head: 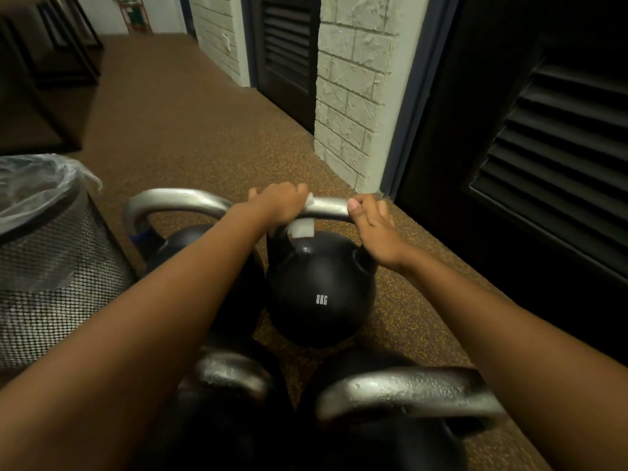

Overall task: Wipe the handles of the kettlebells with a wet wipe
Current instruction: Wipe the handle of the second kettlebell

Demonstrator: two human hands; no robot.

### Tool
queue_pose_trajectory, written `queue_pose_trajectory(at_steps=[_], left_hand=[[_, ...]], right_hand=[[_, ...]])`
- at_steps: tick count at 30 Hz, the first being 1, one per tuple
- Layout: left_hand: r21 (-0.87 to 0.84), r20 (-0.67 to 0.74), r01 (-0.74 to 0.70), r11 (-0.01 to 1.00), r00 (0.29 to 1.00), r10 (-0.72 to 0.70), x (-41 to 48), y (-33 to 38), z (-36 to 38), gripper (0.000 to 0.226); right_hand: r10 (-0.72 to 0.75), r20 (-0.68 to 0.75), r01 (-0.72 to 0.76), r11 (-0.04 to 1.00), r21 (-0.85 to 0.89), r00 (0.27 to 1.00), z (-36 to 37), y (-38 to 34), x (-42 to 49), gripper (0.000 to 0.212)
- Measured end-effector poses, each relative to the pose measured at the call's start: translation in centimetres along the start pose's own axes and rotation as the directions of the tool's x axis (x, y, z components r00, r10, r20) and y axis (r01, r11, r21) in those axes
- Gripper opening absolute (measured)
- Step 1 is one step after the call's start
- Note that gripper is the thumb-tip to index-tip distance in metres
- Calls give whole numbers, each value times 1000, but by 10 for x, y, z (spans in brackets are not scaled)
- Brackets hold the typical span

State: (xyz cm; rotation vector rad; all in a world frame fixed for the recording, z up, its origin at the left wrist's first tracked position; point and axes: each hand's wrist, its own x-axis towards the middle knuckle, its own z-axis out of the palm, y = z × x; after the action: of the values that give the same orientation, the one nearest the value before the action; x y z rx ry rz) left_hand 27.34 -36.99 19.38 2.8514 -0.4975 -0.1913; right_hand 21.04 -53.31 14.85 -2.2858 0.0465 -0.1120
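A black kettlebell marked 8KG (321, 290) stands on the floor in the middle, with a silver handle (331, 212) across its top. My left hand (280, 205) grips the left end of that handle with a white wet wipe (302, 227) wrapped under its fingers; a flap of the wipe hangs below. My right hand (372, 220) holds the handle's right end, thumb on top. Another kettlebell (176, 202) stands to the left, partly hidden by my left arm. Two more, with silver handles (234, 372) (407, 392), sit close to me at the bottom.
A mesh waste bin (57, 266) with a clear plastic liner stands at the left. A stone-faced pillar (353, 90) and dark louvred doors (550, 137) line the right side. Brown speckled floor (190, 124) stretches ahead.
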Motion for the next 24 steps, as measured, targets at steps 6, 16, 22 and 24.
queue_pose_trajectory(at_steps=[6, 16, 22, 24], left_hand=[[165, -198, -248, 954, 940, 279, -11, 10, 11, 38], [-24, -16, -29, 999, 999, 29, -1, 5, 1, 32], [-106, -123, -195, 975, 976, 182, -8, 5, 10, 48], [-152, -74, -132, 980, 990, 121, -10, -8, 7, 47]], right_hand=[[10, -2, -10, 1000, 13, 1000, 0, -1, -1, 37], [16, 6, -16, 1000, -3, 1000, 0, -1, 0, 35], [13, -1, -13, 1000, -13, 1000, -1, -2, -1, 35], [9, 10, -8, 1000, -16, 1000, -2, -3, -2, 36]])
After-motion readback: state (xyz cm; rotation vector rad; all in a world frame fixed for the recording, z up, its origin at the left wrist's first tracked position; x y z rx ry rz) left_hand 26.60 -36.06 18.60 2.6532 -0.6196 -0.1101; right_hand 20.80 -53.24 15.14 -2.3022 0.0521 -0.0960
